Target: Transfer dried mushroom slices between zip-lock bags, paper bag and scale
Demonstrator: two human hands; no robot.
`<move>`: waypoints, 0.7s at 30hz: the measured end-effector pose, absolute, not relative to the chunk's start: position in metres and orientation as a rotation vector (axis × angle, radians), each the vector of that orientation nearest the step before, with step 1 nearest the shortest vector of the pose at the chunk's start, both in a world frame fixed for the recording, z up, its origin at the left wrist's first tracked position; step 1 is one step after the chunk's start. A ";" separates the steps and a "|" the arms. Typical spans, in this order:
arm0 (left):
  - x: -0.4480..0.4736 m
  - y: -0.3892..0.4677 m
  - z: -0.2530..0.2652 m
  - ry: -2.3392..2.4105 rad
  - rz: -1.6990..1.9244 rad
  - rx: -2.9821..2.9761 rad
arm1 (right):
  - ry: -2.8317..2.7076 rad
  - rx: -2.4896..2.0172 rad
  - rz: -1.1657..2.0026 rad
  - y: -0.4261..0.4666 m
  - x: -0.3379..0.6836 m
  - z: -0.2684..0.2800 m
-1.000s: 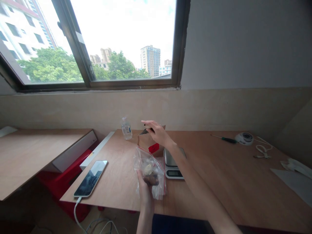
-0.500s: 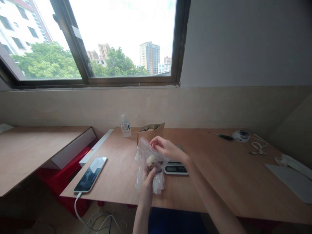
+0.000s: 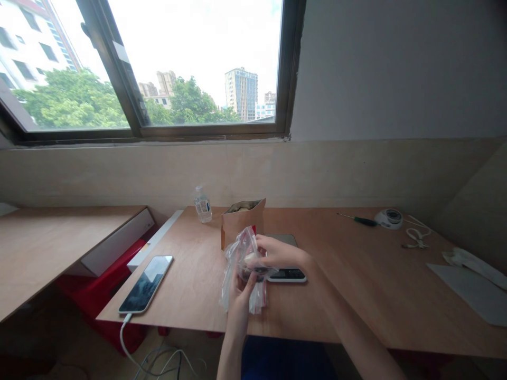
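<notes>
Both my hands are closed on a clear zip bag (image 3: pixel 242 247) with a red seal strip, held above the table. Inside it are pale and dark pieces that I cannot make out. My left hand (image 3: pixel 241 290) grips the bag from below, thumb across its front. My right hand (image 3: pixel 277 252) pinches its upper right side. More clear plastic bags lie on the table under my left hand. Just behind my right hand is a digital kitchen scale (image 3: pixel 288 274), partly covered by the hand. An upright brown paper pouch (image 3: pixel 241 221) stands open behind the bag.
A plastic bottle (image 3: pixel 203 206) stands at the back left. A phone (image 3: pixel 146 285) with a white cable lies at the left edge. To the right are a screwdriver (image 3: pixel 364 221), a white dome camera (image 3: pixel 389 218) with its cord, and a white sheet (image 3: pixel 467 293).
My right hand has come down from the bag's top to its right side. The bag's upper part now folds over, and its contents are more covered.
</notes>
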State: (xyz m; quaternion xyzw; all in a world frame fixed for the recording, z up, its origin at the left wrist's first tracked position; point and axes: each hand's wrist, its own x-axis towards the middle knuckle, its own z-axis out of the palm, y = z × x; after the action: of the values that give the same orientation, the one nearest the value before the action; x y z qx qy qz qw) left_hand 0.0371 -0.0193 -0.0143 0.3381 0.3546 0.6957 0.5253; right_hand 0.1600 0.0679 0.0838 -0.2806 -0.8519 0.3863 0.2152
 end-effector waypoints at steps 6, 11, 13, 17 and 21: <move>0.040 -0.017 -0.013 0.710 1.670 0.683 | -2.122 -0.840 1.297 0.073 0.160 0.084; 0.041 -0.016 -0.011 0.657 1.686 0.598 | -1.956 -0.814 1.457 0.074 0.154 0.084; 0.041 -0.015 -0.012 0.619 1.695 0.545 | -1.899 -0.790 1.453 0.076 0.154 0.086; 0.038 -0.014 -0.013 0.603 1.708 0.443 | -1.751 -0.705 1.175 0.093 0.151 0.097; 0.032 -0.015 -0.014 0.669 1.723 0.425 | -1.666 -0.660 0.718 0.124 0.140 0.101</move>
State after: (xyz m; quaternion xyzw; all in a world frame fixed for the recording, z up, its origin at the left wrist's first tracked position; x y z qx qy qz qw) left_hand 0.0325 -0.0146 -0.0140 0.1819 0.2865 0.7381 0.5831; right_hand 0.1402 0.1242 0.1014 -0.2811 -0.7095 0.3058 0.5693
